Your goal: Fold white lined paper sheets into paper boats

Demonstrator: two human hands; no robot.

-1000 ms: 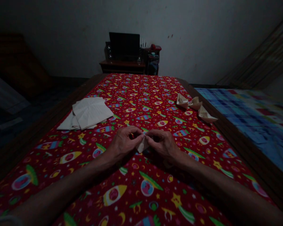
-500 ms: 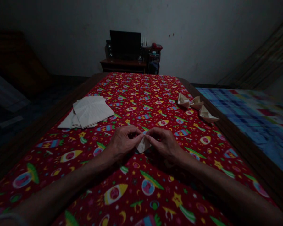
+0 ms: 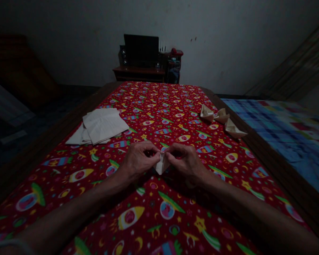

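Observation:
Between my two hands is a small folded piece of paper (image 3: 161,165), its pointed end toward me. My left hand (image 3: 142,157) pinches its left upper edge between thumb and fingers. On the other side my right hand (image 3: 184,160) pinches the right upper edge, and a narrow gap separates the two thumbs. Part of the paper is hidden behind the fingers. Several loose paper sheets (image 3: 105,124) lie in a stack beyond my left hand. Three folded paper boats (image 3: 235,130) stand in a row to the right.
A red cloth (image 3: 154,191) with rockets and stars covers the table, with a dark wooden edge (image 3: 279,170) along the right. At the far wall are a black monitor (image 3: 141,49) and a red telephone (image 3: 177,52). A blue checked sheet (image 3: 271,124) spreads at the right.
My thumbs have drawn slightly apart, and the top of the folded paper between them has opened a little. The stack and the boats have stayed in place.

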